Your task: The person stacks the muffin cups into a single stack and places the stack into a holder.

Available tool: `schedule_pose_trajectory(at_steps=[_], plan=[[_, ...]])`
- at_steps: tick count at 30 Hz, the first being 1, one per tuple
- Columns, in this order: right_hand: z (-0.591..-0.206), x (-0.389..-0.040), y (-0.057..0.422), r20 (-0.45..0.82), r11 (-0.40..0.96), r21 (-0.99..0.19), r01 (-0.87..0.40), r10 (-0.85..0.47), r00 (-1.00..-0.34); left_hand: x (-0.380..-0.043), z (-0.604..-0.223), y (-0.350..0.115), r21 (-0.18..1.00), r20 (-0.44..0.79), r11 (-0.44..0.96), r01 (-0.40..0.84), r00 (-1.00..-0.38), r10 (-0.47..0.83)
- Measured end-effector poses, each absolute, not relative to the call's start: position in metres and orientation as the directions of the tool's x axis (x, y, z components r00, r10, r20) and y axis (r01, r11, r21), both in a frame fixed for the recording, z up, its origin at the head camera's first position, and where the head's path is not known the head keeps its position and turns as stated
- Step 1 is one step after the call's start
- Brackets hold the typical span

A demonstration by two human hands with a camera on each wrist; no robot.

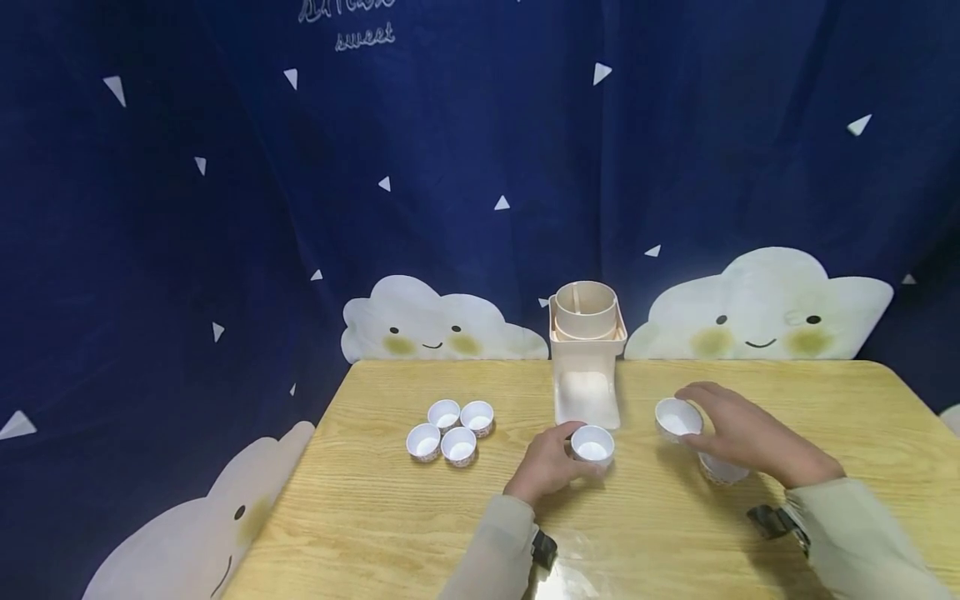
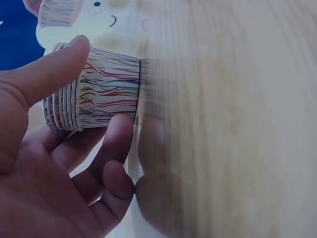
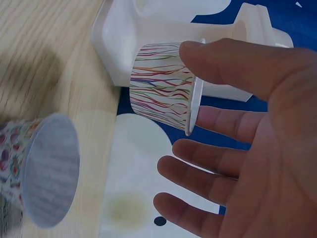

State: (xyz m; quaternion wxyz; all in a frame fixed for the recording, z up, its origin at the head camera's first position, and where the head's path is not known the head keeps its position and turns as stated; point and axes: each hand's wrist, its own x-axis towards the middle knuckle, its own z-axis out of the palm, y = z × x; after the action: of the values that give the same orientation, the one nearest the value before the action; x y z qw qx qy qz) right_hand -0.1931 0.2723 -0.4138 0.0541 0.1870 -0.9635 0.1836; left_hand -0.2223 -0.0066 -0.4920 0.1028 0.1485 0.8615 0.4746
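My left hand (image 1: 551, 461) grips a nested stack of paper cups (image 1: 592, 446), thumb on one side and fingers on the other. Several rims show in the left wrist view, and the lowest cup (image 2: 110, 89) has coloured wavy stripes; its base is right at the tabletop. With thumb and index finger, my right hand (image 1: 738, 425) pinches a single striped paper cup (image 3: 163, 84) near its rim, mouth up, above the table; the other fingers are spread. Below that hand stands another paper cup (image 1: 722, 471), flower-patterned and partly hidden by the hand in the head view.
A beige plastic holder (image 1: 585, 367) with a round upper part stands at the table's back edge, just behind the left hand's stack. Left of it, several paper cups (image 1: 459, 447) stand grouped on the wooden table (image 1: 360, 517). A dark blue curtain (image 1: 450, 125) hangs behind.
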Motion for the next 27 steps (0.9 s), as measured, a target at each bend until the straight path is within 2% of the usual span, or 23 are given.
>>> schedule_pose_trajectory(at_steps=[9, 16, 27], plan=[[-0.411, -0.193, 0.258, 0.208, 0.848, -0.337, -0.41, -0.357, -0.91, -0.221, -0.492, -0.006, 0.83, -0.048, 0.537, 0.149, -0.941, 0.335], [-0.407, -0.193, 0.247, 0.161, 0.854, -0.359, -0.377, -0.341, -0.926, -0.222, -0.492, -0.005, 0.827, -0.047, 0.542, 0.148, -0.943, 0.329], [-0.407, -0.196, 0.232, 0.214, 0.822, -0.369, -0.434, -0.38, -0.9, -0.222, -0.493, -0.006, 0.828, -0.033, 0.537, 0.16, -0.942, 0.333]])
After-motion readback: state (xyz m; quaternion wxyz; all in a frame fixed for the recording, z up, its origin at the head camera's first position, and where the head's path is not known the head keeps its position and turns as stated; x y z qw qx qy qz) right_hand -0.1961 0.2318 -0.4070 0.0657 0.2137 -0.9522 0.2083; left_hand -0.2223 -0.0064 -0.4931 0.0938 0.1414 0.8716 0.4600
